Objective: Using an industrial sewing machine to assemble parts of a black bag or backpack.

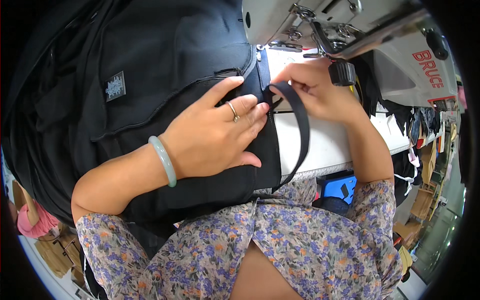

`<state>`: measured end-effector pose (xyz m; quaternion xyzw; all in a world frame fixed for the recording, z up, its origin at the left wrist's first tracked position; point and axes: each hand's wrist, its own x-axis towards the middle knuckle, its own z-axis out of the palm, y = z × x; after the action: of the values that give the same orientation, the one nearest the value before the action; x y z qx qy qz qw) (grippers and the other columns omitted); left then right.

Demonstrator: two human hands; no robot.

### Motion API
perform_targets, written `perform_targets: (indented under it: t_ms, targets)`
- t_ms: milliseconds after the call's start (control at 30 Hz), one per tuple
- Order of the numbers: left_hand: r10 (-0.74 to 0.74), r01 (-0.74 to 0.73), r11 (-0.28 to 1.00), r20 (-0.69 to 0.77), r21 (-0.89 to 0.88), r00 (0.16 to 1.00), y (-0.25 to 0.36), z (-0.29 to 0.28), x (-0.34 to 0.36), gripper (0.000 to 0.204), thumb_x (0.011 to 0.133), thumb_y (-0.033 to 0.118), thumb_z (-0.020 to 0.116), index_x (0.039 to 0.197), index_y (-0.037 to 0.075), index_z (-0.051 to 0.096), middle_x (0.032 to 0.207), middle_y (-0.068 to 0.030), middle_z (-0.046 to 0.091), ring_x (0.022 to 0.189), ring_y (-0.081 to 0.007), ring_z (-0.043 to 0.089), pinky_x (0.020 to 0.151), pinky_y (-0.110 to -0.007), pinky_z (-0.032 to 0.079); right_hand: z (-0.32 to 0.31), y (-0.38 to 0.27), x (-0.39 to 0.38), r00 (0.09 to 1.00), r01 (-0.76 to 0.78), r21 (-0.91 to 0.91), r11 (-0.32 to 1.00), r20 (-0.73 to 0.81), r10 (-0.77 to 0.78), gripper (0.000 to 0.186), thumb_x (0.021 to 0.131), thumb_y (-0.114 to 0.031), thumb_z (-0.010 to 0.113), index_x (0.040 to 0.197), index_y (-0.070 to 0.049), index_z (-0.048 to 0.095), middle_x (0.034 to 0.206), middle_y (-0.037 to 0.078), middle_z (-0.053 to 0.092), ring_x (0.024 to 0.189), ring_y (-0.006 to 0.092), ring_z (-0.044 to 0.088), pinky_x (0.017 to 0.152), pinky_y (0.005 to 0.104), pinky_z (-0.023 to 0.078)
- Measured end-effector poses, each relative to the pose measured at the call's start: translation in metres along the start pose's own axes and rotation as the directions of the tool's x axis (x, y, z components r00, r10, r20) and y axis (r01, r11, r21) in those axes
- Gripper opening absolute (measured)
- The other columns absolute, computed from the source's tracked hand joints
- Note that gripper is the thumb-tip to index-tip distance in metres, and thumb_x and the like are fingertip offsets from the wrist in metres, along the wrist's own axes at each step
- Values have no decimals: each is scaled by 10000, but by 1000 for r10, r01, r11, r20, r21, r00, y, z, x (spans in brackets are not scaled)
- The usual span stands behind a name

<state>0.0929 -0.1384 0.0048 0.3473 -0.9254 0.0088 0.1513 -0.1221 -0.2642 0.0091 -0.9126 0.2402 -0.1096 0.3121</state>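
My left hand [215,135], with a ring and a pale bangle at the wrist, lies with fingers apart on black fabric [140,65] that has a seamed edge and a small label [115,86]. Its fingertips touch a black band along the right edge. My right hand [312,90] is closed at the black strap [302,140], pinching it beside that band, just below the sewing machine head [285,20]. The strap loops down over the white table. A small metal piece [258,55] shows on the band; the needle area is hard to make out.
The white table [320,137] has a ruler strip along its front edge [305,174]. A blue plastic item [336,187] sits below. Hanging fabrics and cardboard [425,195] are at the right. Another person in pink [31,220] is at the far left.
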Motion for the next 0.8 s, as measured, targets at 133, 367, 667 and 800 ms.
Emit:
perform_targets:
  t_ms: [133,367,667,800]
  targets:
    - [-29,21,998,-141,-59,990,-5,6,0,420,765,423,678,929,36,678,1018,-64,668,1023,-212,567,1035,-435,388,1,-2,8,996,-28,97,995,-76,35,261,902,-289,660,851,-33,665,644,37,577,597,124,538,549,272,406]
    - [-231,233,972,-63,26,971,29,-12,7,432,776,396,692,1033,52,645,1114,-54,640,1087,-226,553,1038,-495,364,0,-8,10,992,-88,108,990,-80,97,350,909,-376,624,830,-40,680,684,45,615,650,140,590,612,274,455]
    - [-359,368,930,-170,21,918,20,16,8,55,800,181,644,837,147,622,881,15,555,1013,-172,553,1022,-477,315,4,-12,0,999,-17,26,1000,36,16,300,798,-61,617,1094,-106,608,972,58,630,853,168,593,735,300,480]
    - [-102,147,980,-300,132,949,-11,10,5,52,773,141,613,823,154,610,800,31,582,927,-157,591,1028,-469,331,12,-9,1,970,237,-66,969,-36,-239,334,726,-27,647,1051,-94,613,1007,76,645,931,274,617,790,375,497]
